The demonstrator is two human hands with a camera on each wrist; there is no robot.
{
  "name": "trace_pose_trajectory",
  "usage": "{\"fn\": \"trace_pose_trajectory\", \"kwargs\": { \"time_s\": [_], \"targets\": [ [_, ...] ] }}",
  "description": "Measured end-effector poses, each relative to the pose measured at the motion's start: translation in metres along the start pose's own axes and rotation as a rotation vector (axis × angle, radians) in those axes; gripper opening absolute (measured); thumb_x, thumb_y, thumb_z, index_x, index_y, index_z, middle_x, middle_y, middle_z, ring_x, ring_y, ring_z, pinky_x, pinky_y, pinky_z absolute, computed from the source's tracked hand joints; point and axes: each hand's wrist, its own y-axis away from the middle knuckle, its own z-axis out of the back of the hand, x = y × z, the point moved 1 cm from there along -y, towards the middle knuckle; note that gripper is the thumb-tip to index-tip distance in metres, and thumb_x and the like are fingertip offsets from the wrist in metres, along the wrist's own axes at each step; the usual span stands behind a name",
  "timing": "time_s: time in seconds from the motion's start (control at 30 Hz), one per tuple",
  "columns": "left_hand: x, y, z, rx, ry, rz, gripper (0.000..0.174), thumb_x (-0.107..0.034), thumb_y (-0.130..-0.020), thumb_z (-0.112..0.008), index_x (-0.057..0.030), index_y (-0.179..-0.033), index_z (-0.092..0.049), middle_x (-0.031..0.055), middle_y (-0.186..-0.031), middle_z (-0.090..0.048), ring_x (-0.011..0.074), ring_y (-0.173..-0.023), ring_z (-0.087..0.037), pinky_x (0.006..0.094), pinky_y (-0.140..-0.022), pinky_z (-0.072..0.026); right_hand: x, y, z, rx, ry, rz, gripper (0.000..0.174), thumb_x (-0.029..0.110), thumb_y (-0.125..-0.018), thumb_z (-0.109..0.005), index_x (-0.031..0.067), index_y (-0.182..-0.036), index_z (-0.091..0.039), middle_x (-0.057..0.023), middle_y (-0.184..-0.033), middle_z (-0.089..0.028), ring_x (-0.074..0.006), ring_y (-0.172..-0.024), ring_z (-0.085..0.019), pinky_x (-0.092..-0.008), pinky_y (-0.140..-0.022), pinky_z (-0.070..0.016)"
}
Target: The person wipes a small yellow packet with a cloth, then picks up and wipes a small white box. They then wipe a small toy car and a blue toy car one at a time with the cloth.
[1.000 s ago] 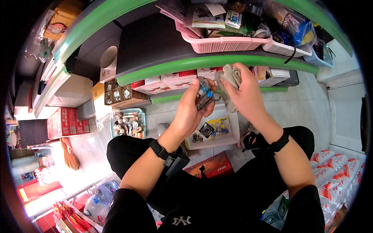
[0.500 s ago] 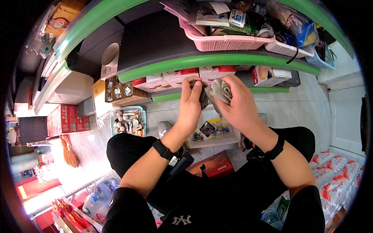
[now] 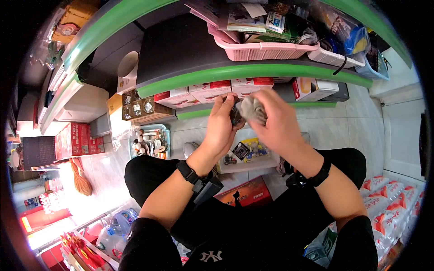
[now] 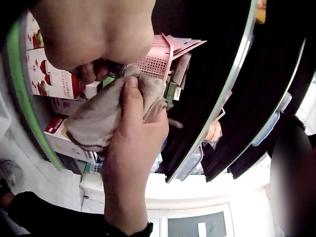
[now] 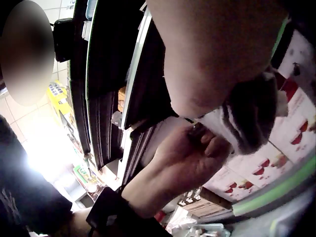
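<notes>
In the head view my left hand (image 3: 219, 131) holds a small dark see-through plastic object (image 3: 235, 113), mostly covered by the fingers and the cloth. My right hand (image 3: 281, 124) grips a bunched grey-beige cloth (image 3: 252, 110), pressed up against that object. Seen from the left wrist, the folded cloth (image 4: 98, 116) hangs below the right thumb and meets the left fingertips. The right wrist view shows the left hand (image 5: 182, 158) with curled fingers beside the cloth (image 5: 252, 116). Below the hands sits a white bin (image 3: 248, 168) containing small items and a yellow packet.
A green-edged shelf (image 3: 253, 71) runs just beyond the hands, with a pink basket (image 3: 271, 52) on it. Red-and-white boxes (image 3: 210, 92) line the level below. On the floor are a teal basket (image 3: 168, 142) of small goods and a red box (image 3: 255, 192).
The cloth has come leftward from apart to meet the object in my left hand. That object has turned and is now mostly hidden. In the last half second my right hand has shifted slightly and blurs.
</notes>
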Motion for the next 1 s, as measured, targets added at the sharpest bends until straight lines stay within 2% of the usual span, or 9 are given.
{"fn": "trace_pose_trajectory", "kwargs": {
  "time_s": [0.13, 0.23, 0.33, 0.43, 0.63, 0.73, 0.77, 0.87, 1.0],
  "targets": [
    [-0.001, 0.007, -0.014, -0.154, 0.086, 0.013, 0.021, -0.027, -0.110, -0.048, -0.0096, -0.113, -0.058, 0.0016, -0.094, -0.061, 0.0115, -0.075, -0.055, 0.0266, -0.064, -0.0423, 0.009, 0.013, -0.009, 0.072, -0.046, 0.008, 0.044, 0.011, -0.079, -0.075, 0.0044, -0.117, -0.054, -0.0160, -0.107, -0.061, -0.0411, -0.097, -0.065, -0.0498, -0.077, -0.0537],
    [-0.001, 0.004, -0.005, -0.029, 0.165, 0.134, 0.023, -0.027, -0.111, -0.047, -0.0083, -0.106, -0.059, 0.0025, -0.089, -0.061, 0.0144, -0.071, -0.056, 0.0285, -0.066, -0.0464, 0.000, 0.001, 0.000, 0.025, 0.066, 0.018, 0.040, 0.007, -0.077, -0.074, 0.0028, -0.114, -0.057, -0.0169, -0.106, -0.061, -0.0423, -0.092, -0.065, -0.0472, -0.075, -0.0535],
    [0.002, -0.008, 0.008, 0.178, 0.224, 0.092, 0.020, -0.024, -0.110, -0.047, -0.0068, -0.116, -0.054, 0.0067, -0.087, -0.059, 0.0149, -0.063, -0.051, 0.0272, -0.057, -0.0398, 0.004, -0.007, 0.005, -0.035, 0.103, 0.074, 0.038, 0.003, -0.075, -0.072, 0.0020, -0.111, -0.058, -0.0161, -0.102, -0.059, -0.0426, -0.087, -0.063, -0.0461, -0.072, -0.0524],
    [0.004, -0.009, 0.011, 0.172, 0.262, 0.122, 0.020, -0.023, -0.110, -0.046, -0.0068, -0.114, -0.056, 0.0066, -0.088, -0.060, 0.0132, -0.063, -0.050, 0.0272, -0.056, -0.0396, 0.006, -0.003, 0.001, 0.000, 0.076, 0.029, 0.038, 0.006, -0.077, -0.073, 0.0029, -0.111, -0.058, -0.0152, -0.102, -0.059, -0.0404, -0.088, -0.064, -0.0455, -0.073, -0.0532],
    [-0.009, 0.005, -0.021, -0.207, 0.258, 0.175, 0.020, -0.024, -0.110, -0.046, -0.0092, -0.102, -0.057, 0.0047, -0.083, -0.059, 0.0107, -0.060, -0.045, 0.0269, -0.055, -0.0372, 0.008, 0.011, -0.010, 0.078, 0.028, 0.011, 0.039, 0.011, -0.079, -0.076, 0.0041, -0.112, -0.057, -0.0132, -0.106, -0.060, -0.0365, -0.094, -0.067, -0.0448, -0.076, -0.0557],
    [-0.007, -0.001, -0.002, -0.002, 0.280, 0.219, 0.022, -0.025, -0.110, -0.046, -0.0085, -0.099, -0.056, 0.0033, -0.077, -0.057, 0.0106, -0.060, -0.045, 0.0274, -0.056, -0.0375, 0.002, 0.002, 0.001, 0.095, 0.129, 0.028, 0.040, 0.011, -0.078, -0.076, 0.0036, -0.113, -0.057, -0.0138, -0.110, -0.061, -0.0376, -0.096, -0.067, -0.0459, -0.077, -0.0560],
    [0.002, -0.011, 0.020, 0.207, 0.378, 0.205, 0.027, -0.028, -0.112, -0.044, -0.0056, -0.111, -0.060, 0.0035, -0.082, -0.061, 0.0138, -0.062, -0.051, 0.0263, -0.059, -0.0431, 0.001, -0.001, 0.003, 0.105, 0.175, 0.028, 0.040, 0.011, -0.078, -0.076, 0.0033, -0.113, -0.057, -0.0145, -0.110, -0.062, -0.0380, -0.096, -0.067, -0.0465, -0.077, -0.0557],
    [-0.005, -0.012, 0.018, 0.351, 0.367, 0.121, 0.026, -0.029, -0.111, -0.045, -0.0059, -0.111, -0.059, 0.0020, -0.076, -0.056, 0.0130, -0.057, -0.040, 0.0266, -0.056, -0.0358, -0.007, -0.006, 0.007, 0.064, 0.107, -0.007, 0.040, 0.010, -0.078, -0.076, 0.0026, -0.113, -0.057, -0.0161, -0.108, -0.062, -0.0398, -0.096, -0.066, -0.0475, -0.076, -0.0546],
    [0.005, -0.018, 0.026, 0.150, 0.186, -0.011, 0.021, -0.026, -0.109, -0.047, -0.0077, -0.114, -0.057, 0.0034, -0.088, -0.059, 0.0148, -0.068, -0.051, 0.0277, -0.062, -0.0413, -0.001, -0.001, 0.000, -0.039, -0.166, -0.076, 0.039, 0.010, -0.080, -0.076, 0.0020, -0.111, -0.056, -0.0171, -0.105, -0.062, -0.0410, -0.095, -0.065, -0.0471, -0.076, -0.0530]
  ]
}}
